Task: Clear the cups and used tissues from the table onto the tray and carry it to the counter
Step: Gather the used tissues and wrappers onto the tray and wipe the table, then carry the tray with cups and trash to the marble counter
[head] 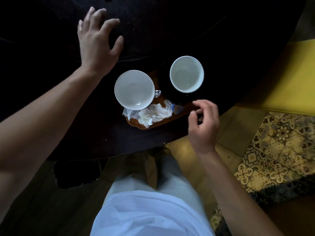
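With both cups (134, 89) and tissues (154, 114) loaded, the empty, half-curled right hand (203, 123) and empty, spread left hand (97, 46) should grip the wooden tray (136, 124) at opposite edges, level.

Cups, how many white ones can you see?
2. One white cup sits on the left of the wooden tray, above the crumpled tissues. The other cup sits to the right, farther back. More could hide in the dark.

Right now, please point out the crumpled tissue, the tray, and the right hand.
crumpled tissue (154, 113): head view, middle of the white wad.
tray (134, 123): head view, bare near-left corner.
right hand (205, 123): head view, back of hand.
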The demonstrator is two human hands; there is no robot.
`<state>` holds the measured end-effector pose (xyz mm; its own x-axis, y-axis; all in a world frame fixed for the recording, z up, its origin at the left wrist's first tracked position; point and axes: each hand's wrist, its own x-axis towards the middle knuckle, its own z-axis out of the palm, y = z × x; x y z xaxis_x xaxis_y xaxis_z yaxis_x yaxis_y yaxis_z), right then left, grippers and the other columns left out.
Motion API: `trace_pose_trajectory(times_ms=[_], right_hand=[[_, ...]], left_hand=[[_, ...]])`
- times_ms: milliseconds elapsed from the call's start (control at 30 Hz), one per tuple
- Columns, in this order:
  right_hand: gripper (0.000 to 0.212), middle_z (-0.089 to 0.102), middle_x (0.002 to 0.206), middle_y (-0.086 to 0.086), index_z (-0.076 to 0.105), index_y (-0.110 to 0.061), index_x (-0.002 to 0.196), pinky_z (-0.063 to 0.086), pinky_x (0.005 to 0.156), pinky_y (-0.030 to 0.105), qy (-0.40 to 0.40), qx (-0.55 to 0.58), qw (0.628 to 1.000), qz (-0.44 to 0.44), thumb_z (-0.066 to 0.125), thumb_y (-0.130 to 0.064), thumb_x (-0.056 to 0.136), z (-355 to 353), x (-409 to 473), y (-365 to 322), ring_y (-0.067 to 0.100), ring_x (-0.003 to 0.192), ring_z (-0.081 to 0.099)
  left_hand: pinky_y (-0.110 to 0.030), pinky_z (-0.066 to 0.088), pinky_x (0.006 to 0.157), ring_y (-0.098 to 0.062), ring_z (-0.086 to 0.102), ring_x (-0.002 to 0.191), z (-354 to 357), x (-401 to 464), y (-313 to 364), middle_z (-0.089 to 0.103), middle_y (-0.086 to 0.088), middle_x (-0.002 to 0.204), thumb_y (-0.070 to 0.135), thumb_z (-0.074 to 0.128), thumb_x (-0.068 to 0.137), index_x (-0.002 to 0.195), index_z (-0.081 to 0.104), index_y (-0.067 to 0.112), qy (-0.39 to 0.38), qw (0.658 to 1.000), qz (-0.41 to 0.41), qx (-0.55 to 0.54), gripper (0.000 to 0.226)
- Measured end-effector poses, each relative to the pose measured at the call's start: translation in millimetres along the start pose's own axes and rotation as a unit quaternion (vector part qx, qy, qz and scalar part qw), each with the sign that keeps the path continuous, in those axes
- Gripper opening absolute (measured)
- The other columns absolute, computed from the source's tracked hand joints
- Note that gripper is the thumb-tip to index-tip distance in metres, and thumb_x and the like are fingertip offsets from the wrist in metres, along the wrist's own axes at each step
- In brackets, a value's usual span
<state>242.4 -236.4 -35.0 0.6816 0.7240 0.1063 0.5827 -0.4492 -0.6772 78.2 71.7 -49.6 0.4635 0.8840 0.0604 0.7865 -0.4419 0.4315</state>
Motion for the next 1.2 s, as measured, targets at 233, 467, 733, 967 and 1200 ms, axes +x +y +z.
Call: trace_pose_trajectory(times_ms=[233,467,733,967,1200], right_hand=[[0.083,0.055,0.123,0.004,0.042,-0.016,0.151,0.057,0.086,0.048,-0.154,-0.088,0.978,0.112,0.062,-0.066,0.088,-6.3,73.7,56.0,0.023,0.092,0.065],[0.08,0.061,0.126,0.005,0.054,-0.017,0.143,0.048,0.088,0.029,-0.243,-0.025,0.962,0.125,0.074,-0.063,0.08,-13.6,87.6,73.2,0.018,0.111,0.06],[0.057,0.071,0.112,0.002,0.059,-0.023,0.135,0.062,0.084,0.046,-0.25,0.027,0.957,0.144,0.082,-0.032,0.083,-11.7,84.0,73.8,0.025,0.1,0.072],[0.051,0.068,0.089,0.003,0.061,-0.016,0.135,0.05,0.054,0.022,-0.231,0.141,0.933,0.235,0.071,-0.002,0.088,-6.4,89.7,77.8,0.011,0.066,0.063],[0.059,0.069,0.105,0.0,0.059,-0.024,0.14,0.056,0.065,0.02,-0.253,0.203,0.919,0.225,0.075,-0.005,0.087,-18.8,83.8,77.6,0.011,0.087,0.069]], left_hand=[[-0.036,0.044,0.108,-0.027,0.059,0.125,-30.4,-137.8,-19.2,0.057,-0.013,0.143,0.031,0.063,0.1,0.138,0.063,0.015,0.121,0.985,-0.089,-0.08,0.041],[-0.05,0.061,0.09,-0.015,0.071,0.099,2.8,-229.1,41.4,0.066,0.004,0.125,0.075,0.061,0.085,0.156,0.037,0.026,-0.025,0.899,-0.344,-0.27,0.089],[-0.03,0.05,0.098,-0.014,0.059,0.114,31.4,-213.2,75.9,0.059,-0.007,0.133,0.063,0.076,0.082,0.158,0.041,0.013,-0.039,0.903,-0.371,-0.214,0.097],[-0.034,0.044,0.105,-0.026,0.051,0.134,38.1,-204.1,78.5,0.049,-0.013,0.146,0.048,0.085,0.08,0.159,0.039,0.011,-0.081,0.906,-0.372,-0.187,0.098],[-0.045,0.053,0.104,-0.023,0.058,0.124,34.3,-203.5,72.0,0.058,-0.007,0.141,0.041,0.089,0.078,0.153,0.044,0.013,-0.074,0.902,-0.357,-0.231,0.092]])
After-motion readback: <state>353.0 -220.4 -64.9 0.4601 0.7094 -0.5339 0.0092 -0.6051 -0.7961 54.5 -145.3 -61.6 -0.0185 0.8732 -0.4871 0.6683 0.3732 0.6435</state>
